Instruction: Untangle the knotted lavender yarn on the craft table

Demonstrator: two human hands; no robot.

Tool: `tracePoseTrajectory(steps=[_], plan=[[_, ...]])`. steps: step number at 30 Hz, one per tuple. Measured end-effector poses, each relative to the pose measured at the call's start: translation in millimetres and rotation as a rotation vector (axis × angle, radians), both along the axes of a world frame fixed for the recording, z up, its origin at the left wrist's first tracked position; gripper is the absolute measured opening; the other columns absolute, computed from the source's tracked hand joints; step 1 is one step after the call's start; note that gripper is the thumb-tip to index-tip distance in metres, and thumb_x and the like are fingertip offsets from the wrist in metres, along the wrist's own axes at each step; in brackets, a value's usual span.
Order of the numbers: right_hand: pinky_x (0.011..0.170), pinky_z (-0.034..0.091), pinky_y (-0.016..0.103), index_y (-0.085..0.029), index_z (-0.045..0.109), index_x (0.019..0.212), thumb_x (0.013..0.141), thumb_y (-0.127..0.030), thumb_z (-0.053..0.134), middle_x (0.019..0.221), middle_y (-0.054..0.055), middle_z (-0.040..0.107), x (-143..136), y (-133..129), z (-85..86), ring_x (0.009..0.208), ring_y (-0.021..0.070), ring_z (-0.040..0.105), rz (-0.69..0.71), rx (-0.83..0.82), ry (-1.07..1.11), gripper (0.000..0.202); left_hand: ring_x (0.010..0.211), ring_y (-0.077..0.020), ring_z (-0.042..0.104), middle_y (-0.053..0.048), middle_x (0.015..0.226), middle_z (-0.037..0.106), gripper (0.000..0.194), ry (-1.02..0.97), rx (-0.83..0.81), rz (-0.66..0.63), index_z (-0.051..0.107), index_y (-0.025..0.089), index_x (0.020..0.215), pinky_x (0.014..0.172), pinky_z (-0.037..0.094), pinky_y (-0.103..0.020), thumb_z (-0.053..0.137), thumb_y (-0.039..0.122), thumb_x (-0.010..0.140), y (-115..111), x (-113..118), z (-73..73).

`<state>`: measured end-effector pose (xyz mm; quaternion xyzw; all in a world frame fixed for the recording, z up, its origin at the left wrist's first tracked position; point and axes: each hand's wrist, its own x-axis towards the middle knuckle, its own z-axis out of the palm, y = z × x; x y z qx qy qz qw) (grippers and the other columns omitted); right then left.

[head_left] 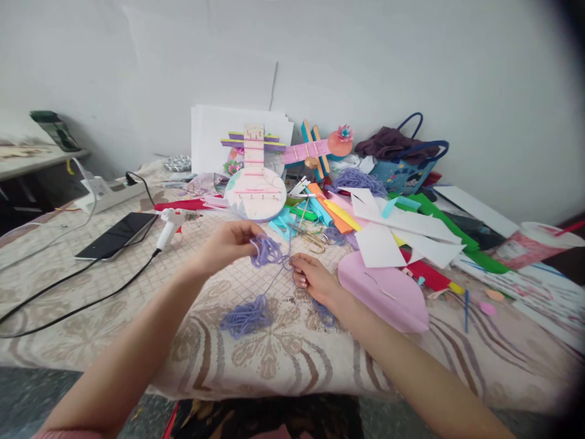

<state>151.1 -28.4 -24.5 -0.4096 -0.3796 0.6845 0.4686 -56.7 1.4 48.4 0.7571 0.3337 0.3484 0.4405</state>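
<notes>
My left hand [235, 244] pinches a small bundle of purple yarn [266, 250] above the patterned tablecloth [183, 317]. Just right of it, my right hand [312, 277] has its fingers closed on a strand of the same yarn, close to where several strands cross. One strand runs down to a loose purple yarn pile [247, 317] lying on the cloth in front of my hands. More purple yarn [323, 313] lies partly hidden under my right hand.
A white glue gun [171, 227] with a black cord and a dark phone [116, 235] lie left. Behind are a paper instrument [256, 194] and scissors [314, 239]. Pink foam [384, 292], paper scraps [379, 246] and a cup [525, 247] are right.
</notes>
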Motion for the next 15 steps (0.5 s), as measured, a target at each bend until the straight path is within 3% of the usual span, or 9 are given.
tracePoseTrajectory(steps=[3, 6, 8, 11, 15], plan=[[0.040, 0.015, 0.021, -0.017, 0.046, 0.061, 0.064, -0.033, 0.068, 0.050, -0.008, 0.036, 0.5, -2.1, 0.8, 0.040, 0.0037, 0.027, -0.005, 0.037, -0.024, 0.027, 0.081, -0.0169, 0.062, -0.007, 0.089, 0.066, 0.020, 0.163, 0.172, -0.192, 0.062, 0.016, 0.093, 0.075, 0.051, -0.031, 0.054, 0.017, 0.074, -29.4, 19.9, 3.2], [0.041, 0.016, 0.021, -0.017, 0.048, 0.063, 0.067, -0.035, 0.066, 0.050, -0.008, 0.036, 1.2, -4.2, 1.9, 0.041, 0.0043, 0.028, -0.008, 0.064, -0.062, 0.026, 0.110, -0.0218, 0.053, -0.007, 0.121, 0.056, 0.047, 0.337, 0.366, -0.186, 0.054, 0.026, 0.117, 0.092, 0.044, -0.037, 0.059, 0.015, 0.071, -47.6, 19.5, -2.1], [0.041, 0.013, 0.022, -0.017, 0.048, 0.064, 0.068, -0.036, 0.066, 0.050, -0.008, 0.034, 1.4, -4.6, 2.0, 0.040, 0.0037, 0.026, -0.001, 0.057, -0.085, 0.027, 0.108, -0.0205, 0.054, -0.007, 0.123, 0.055, 0.051, 0.361, 0.378, -0.065, 0.049, 0.029, 0.123, 0.088, 0.047, -0.036, 0.057, 0.018, 0.074, -52.8, 0.7, -4.8], [0.042, 0.012, 0.022, -0.017, 0.047, 0.063, 0.068, -0.035, 0.067, 0.053, -0.007, 0.035, 1.1, -4.4, 1.4, 0.040, 0.0031, 0.028, -0.003, 0.049, -0.113, 0.028, 0.084, -0.0173, 0.062, -0.006, 0.102, 0.065, 0.032, 0.385, 0.311, 0.204, 0.058, 0.026, 0.112, 0.072, 0.051, -0.030, 0.050, 0.027, 0.081, -51.2, -53.4, -4.7], [0.042, 0.010, 0.022, -0.016, 0.046, 0.064, 0.068, -0.036, 0.067, 0.055, -0.007, 0.034, 0.4, -5.4, 1.0, 0.041, 0.0029, 0.027, 0.011, 0.044, -0.134, 0.028, 0.075, -0.0165, 0.060, -0.003, 0.088, 0.067, 0.026, 0.572, 0.297, 0.746, 0.060, 0.019, 0.099, 0.072, 0.048, -0.028, 0.050, 0.033, 0.079, -24.9, -147.2, -2.4]])
